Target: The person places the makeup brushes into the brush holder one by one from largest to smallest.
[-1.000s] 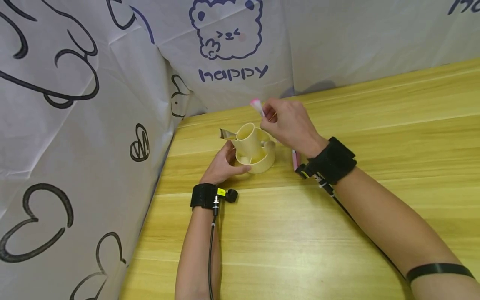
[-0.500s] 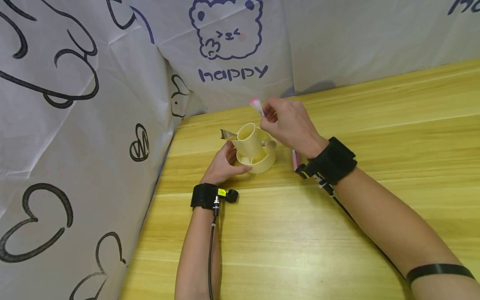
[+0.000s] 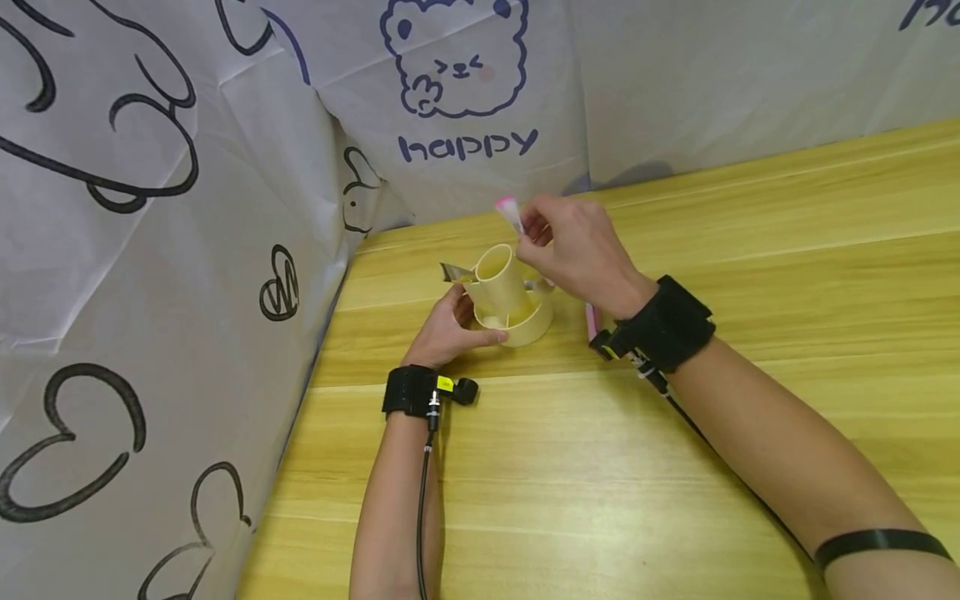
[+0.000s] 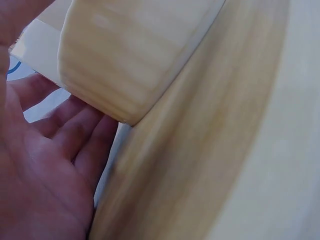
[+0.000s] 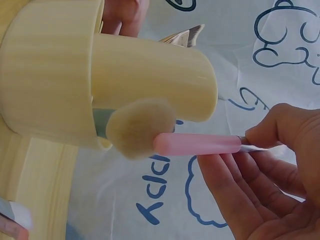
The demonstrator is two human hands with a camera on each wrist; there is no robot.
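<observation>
Fluffy brush (image 5: 137,130) already in holder (image 3: 504,293), right side; left hand (image 3: 447,335) grips holder, right hand (image 3: 581,248) pinches pink brush (image 5: 200,144), not yet in

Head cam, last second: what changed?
The right hand and the pink-handled brush it pinches shifted slightly left, toward the yellow holder. Nothing newly gripped or released. Unchanged: left hand around the holder, holder on the table.

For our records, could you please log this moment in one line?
left hand: holds brush holder; right hand: pinches pink-handled makeup brush; fluffy brush: in holder
</observation>
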